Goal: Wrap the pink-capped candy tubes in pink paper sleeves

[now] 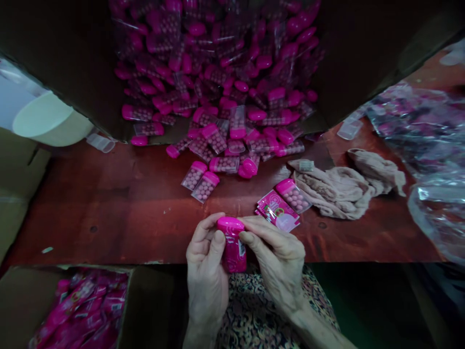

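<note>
Between both hands, at the table's front edge, is a pink candy box [234, 242] wrapped in a printed sleeve. My left hand [208, 257] grips its left side, thumb on the front. The fingers and thumb of my right hand [278, 257] pinch its upper right edge. Just beyond the right hand lies a small stack of pink printed sleeves [278, 211], touching a clear candy box [293, 196] with a pink cap and pale pink balls. Two more unsleeved candy boxes [205, 186] lie side by side farther forward on the table.
A large carton on its side spills many pink-capped candy boxes [218, 138] onto the red table [119, 208]. A crumpled cloth [341, 189] and plastic bags [428, 131] lie right. A white bowl [51, 118] stands left; a lower-left carton [145, 300] holds sleeved boxes.
</note>
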Tool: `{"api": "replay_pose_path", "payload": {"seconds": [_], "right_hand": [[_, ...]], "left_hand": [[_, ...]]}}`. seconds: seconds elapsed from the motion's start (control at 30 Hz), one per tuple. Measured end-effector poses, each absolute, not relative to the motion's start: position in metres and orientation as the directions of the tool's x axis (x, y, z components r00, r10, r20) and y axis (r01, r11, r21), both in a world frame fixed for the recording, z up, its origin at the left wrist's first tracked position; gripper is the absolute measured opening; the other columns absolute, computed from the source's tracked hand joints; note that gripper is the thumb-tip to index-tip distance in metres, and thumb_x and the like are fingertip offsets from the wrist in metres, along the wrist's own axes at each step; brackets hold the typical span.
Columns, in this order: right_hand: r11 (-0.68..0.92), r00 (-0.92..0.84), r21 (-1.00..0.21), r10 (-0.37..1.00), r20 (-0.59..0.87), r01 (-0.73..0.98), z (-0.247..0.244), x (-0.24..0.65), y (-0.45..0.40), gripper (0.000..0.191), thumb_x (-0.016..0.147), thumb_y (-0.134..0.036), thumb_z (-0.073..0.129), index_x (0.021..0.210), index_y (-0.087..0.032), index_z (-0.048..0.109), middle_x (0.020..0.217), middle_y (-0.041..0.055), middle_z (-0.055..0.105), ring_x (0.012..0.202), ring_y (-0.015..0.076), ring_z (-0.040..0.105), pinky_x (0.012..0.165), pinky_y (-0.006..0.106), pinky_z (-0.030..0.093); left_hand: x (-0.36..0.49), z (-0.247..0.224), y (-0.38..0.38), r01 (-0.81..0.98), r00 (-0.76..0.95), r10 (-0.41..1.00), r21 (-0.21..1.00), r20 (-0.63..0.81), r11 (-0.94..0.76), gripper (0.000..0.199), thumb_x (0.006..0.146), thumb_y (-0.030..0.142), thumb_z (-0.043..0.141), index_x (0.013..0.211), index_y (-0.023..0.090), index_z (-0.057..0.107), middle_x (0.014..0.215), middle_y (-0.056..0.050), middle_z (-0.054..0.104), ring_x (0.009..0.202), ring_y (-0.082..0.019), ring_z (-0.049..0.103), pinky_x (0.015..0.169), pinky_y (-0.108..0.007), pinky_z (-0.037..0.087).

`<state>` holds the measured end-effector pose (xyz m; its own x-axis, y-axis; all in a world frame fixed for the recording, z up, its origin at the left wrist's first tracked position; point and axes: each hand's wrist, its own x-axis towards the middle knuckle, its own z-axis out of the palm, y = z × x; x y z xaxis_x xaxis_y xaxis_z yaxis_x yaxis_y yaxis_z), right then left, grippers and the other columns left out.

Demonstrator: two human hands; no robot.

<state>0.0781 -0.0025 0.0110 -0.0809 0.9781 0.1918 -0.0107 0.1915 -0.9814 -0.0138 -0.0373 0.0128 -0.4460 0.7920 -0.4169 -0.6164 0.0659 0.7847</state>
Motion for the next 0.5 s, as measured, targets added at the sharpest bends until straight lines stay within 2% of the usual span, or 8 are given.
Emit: {"api": "replay_pose_path", "payload": {"seconds": [0.13, 0.3, 0.5], "right_hand": [[0.255, -0.077, -0.962, 0.966, 0.248, 0.097, 0.009, 0.077, -0.004, 0.016, 0.079, -0.006, 0.063, 0.076, -0.02, 0.069, 0.071, 0.0008, 0.069, 0.068, 0.0152, 0.064, 0.066, 0.028, 0.053], [0.412, -0.111, -0.895, 0.911, 0.398, 0.173, 0.005, 0.075, -0.006, 0.019, 0.08, 0.0, 0.056, 0.082, -0.018, 0.062, 0.075, 0.0025, 0.063, 0.072, 0.0151, 0.06, 0.07, 0.03, 0.051], [0.424, -0.162, -0.884, 0.903, 0.398, 0.197, 0.0, 0.073, -0.007, 0.022, 0.082, 0.001, 0.05, 0.086, -0.018, 0.058, 0.078, 0.0035, 0.061, 0.074, 0.0151, 0.058, 0.067, 0.029, 0.049]], "left_hand": [[-0.01, 0.01, -0.039, -0.572, -0.483, 0.785, 0.818, -0.388, 0.052, 0.014, 0.073, 0.023, 0.071, 0.086, 0.022, 0.066, 0.077, 0.002, 0.068, 0.071, -0.008, 0.062, 0.069, -0.016, 0.049], [-0.011, 0.011, -0.039, -0.57, -0.482, 0.776, 0.818, -0.407, 0.075, 0.013, 0.074, 0.025, 0.069, 0.086, 0.021, 0.064, 0.075, 0.001, 0.067, 0.068, -0.008, 0.061, 0.065, -0.015, 0.048], [-0.015, 0.011, -0.038, -0.597, -0.443, 0.788, 0.797, -0.428, 0.098, 0.01, 0.078, 0.023, 0.066, 0.087, 0.021, 0.062, 0.075, 0.002, 0.066, 0.064, -0.006, 0.059, 0.062, -0.015, 0.047]]}}
